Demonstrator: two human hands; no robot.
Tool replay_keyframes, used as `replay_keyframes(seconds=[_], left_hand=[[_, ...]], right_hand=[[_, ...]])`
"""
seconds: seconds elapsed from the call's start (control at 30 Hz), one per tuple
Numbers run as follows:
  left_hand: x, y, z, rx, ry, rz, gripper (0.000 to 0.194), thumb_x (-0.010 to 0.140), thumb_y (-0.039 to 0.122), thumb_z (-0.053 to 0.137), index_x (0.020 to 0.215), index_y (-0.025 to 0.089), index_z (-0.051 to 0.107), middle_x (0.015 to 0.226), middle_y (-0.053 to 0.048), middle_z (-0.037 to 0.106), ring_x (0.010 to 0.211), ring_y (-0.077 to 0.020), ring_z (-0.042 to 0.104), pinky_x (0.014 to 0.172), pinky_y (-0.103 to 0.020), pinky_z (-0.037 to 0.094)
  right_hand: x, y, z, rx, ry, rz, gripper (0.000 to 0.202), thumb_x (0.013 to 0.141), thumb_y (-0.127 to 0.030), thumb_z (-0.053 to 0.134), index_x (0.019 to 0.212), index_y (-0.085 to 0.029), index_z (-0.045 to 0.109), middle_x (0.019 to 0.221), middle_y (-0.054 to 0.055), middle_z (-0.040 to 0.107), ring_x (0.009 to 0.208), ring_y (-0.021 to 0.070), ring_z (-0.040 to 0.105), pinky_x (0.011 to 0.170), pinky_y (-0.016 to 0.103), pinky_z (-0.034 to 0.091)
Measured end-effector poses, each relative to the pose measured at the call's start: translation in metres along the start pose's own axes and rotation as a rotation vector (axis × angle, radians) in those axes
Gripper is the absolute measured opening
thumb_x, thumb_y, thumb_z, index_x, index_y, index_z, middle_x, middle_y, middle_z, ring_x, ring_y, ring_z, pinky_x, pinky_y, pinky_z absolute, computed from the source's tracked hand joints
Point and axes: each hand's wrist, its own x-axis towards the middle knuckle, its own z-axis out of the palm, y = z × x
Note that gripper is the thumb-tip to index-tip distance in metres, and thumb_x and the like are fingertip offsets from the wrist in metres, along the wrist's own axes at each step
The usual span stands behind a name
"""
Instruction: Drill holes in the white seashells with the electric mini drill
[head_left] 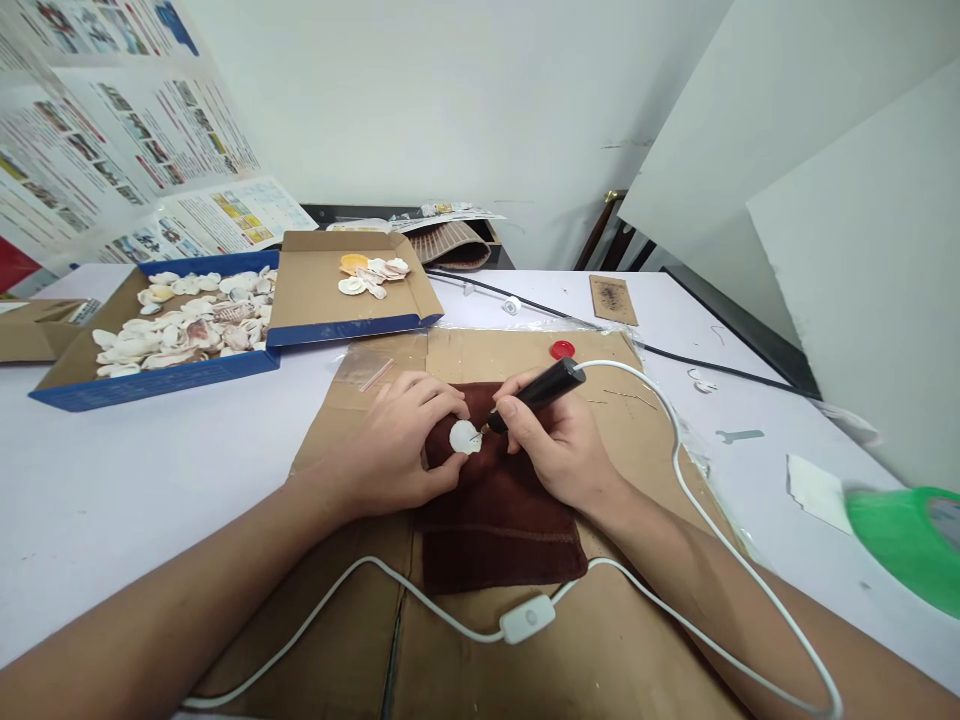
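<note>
A small white seashell (466, 437) is pinched at its edge between the thumb and fingers of my left hand (405, 440), over a dark brown cloth (499, 500). My right hand (559, 440) grips a black mini electric drill (538, 393) like a pen, tilted down to the left. Its thin bit meets or nearly meets the shell's right side; I cannot tell whether it has gone in. From the drill's back end a white cable (679, 450) loops round my right forearm to an inline switch (527, 619) in front of the cloth.
Cardboard (480, 680) covers the table's middle. At the left, a blue box (180, 372) holds many shells; its lid (330, 320) bears several more. A red cap (562, 349), a small wrench (739, 436) and green tape (900, 535) lie to the right.
</note>
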Motion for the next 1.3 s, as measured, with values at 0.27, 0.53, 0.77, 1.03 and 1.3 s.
replay_keyframes(seconds=[0.27,0.53,0.77,1.03,1.3], left_hand=[[-0.001,-0.007,0.005,-0.074,0.035,0.042,0.025,0.091,0.027,0.069,0.115,0.022,0.071,0.13,-0.007,0.074,0.124,-0.0291,0.061,0.11,-0.049,0.049],[-0.001,-0.009,0.005,-0.086,0.026,0.031,0.029,0.092,0.027,0.068,0.12,0.022,0.073,0.131,-0.008,0.076,0.127,-0.0302,0.063,0.11,-0.049,0.053],[-0.001,-0.007,0.007,-0.055,0.067,0.066,0.025,0.092,0.026,0.069,0.116,0.021,0.073,0.126,-0.008,0.076,0.122,-0.0302,0.062,0.107,-0.049,0.054],[-0.001,-0.006,0.005,-0.039,0.14,0.104,0.014,0.091,0.029,0.075,0.103,0.022,0.075,0.122,-0.007,0.078,0.119,-0.0296,0.062,0.105,-0.048,0.055],[-0.001,-0.008,0.004,-0.068,0.096,0.08,0.016,0.089,0.033,0.08,0.101,0.023,0.076,0.123,-0.006,0.079,0.119,-0.0298,0.063,0.107,-0.051,0.055]], right_hand=[[-0.002,0.001,0.0,0.002,-0.022,0.002,0.041,0.101,-0.061,0.067,0.098,-0.021,0.07,0.068,-0.004,0.057,0.053,0.0112,0.048,0.053,0.028,0.04],[0.003,0.0,0.001,0.05,-0.043,0.015,0.055,0.096,-0.075,0.066,0.1,-0.021,0.069,0.084,0.002,0.066,0.066,0.014,0.056,0.058,0.028,0.044],[0.002,0.004,0.001,0.039,-0.016,0.012,0.053,0.096,-0.074,0.067,0.099,-0.021,0.07,0.081,0.001,0.066,0.062,0.0128,0.054,0.059,0.029,0.045],[-0.003,0.002,0.0,0.013,-0.023,-0.071,0.039,0.101,-0.062,0.068,0.097,-0.024,0.073,0.08,0.0,0.069,0.06,0.0122,0.055,0.061,0.029,0.047],[-0.005,-0.009,0.0,-0.078,-0.024,-0.015,0.031,0.096,-0.053,0.075,0.097,-0.022,0.075,0.065,-0.004,0.057,0.056,0.0127,0.05,0.057,0.028,0.045]])
